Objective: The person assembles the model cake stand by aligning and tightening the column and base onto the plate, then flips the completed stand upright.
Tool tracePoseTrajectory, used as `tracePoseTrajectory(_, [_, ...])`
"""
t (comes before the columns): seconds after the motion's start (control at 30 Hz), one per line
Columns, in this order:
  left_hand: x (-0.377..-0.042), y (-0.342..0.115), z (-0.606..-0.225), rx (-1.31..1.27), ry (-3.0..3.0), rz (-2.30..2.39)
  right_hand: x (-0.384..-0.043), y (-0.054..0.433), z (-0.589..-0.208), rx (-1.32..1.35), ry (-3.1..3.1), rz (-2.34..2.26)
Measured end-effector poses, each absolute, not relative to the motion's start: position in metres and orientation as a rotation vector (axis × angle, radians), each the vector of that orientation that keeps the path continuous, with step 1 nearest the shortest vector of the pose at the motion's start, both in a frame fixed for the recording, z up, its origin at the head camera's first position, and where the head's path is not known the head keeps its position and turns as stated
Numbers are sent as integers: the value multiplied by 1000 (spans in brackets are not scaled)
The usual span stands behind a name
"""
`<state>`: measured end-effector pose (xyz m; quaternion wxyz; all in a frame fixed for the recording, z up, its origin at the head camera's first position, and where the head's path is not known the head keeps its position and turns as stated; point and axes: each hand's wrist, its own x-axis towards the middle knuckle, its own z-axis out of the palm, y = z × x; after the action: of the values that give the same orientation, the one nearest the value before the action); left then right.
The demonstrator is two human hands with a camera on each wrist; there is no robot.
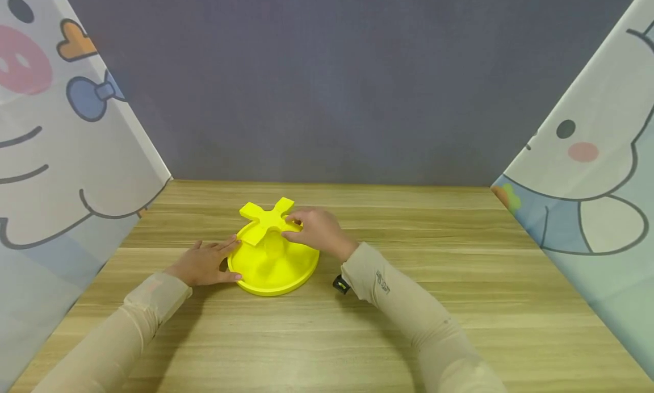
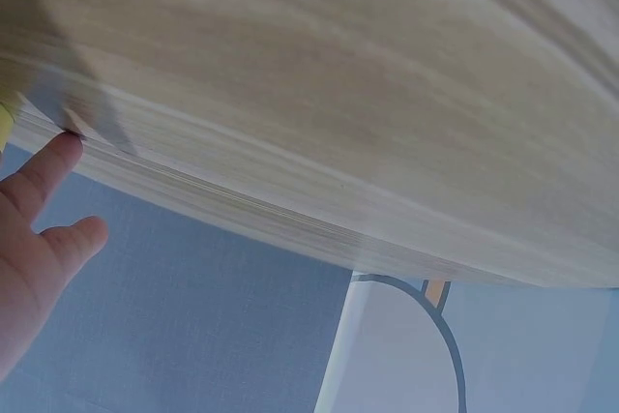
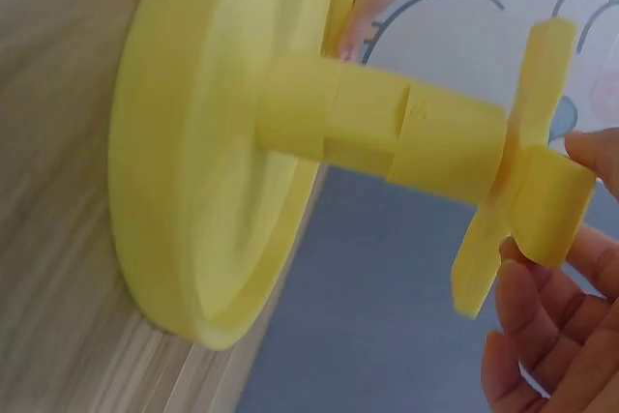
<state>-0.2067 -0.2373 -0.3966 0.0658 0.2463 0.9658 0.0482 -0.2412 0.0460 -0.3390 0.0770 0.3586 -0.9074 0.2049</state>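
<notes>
A yellow round dish-like base (image 1: 271,291) rests on the table left of centre, with a raised rim. From its middle rises a yellow post (image 3: 372,128), made of stacked sections and topped by a yellow four-armed cross (image 1: 268,218). The right hand (image 1: 321,232) pinches the cross's right arm between thumb and fingers, as the right wrist view shows closely. Spread along the left side of the base, the left hand (image 1: 204,263) touches the rim with its fingers extended. Only part of this left hand and a sliver of yellow appear in the left wrist view.
Under everything lies a wood-grain table (image 1: 460,256). A grey panel (image 1: 327,86) stands along its back edge. Cartoon-printed sheets hang at the left (image 1: 66,154) and right (image 1: 587,171). A small black item (image 1: 340,284) sits at the right cuff.
</notes>
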Motion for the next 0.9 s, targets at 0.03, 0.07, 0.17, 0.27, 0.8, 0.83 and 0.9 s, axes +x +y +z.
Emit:
tracePoseTrajectory(0.03, [-207,-237,-397,742,2914,143,-239,45,-339,1076,-2715,593])
tracePoseTrajectory(0.07, [-206,-237,-396,742,2913,141,-238,45,-339,1079,-2715,580])
tracePoseTrajectory(0.17, [-207,-237,-396,742,2909,138,-233,43,-337,1088,-2717,648])
tracePoseTrajectory(0.27, [-207,-238,-397,749,2911,131,-232,43,-336,1058,-2649,906])
tracePoseTrajectory(0.8, [-212,-238,-397,693,2895,38,-262,51,-353,1036,-2715,1099])
tracePoseTrajectory(0.83, [-212,-237,-397,692,2897,41,-263,51,-353,1035,-2719,1096])
tracePoseTrajectory(0.9, [-213,-237,-396,697,2906,42,-263,52,-354,1022,-2729,1077])
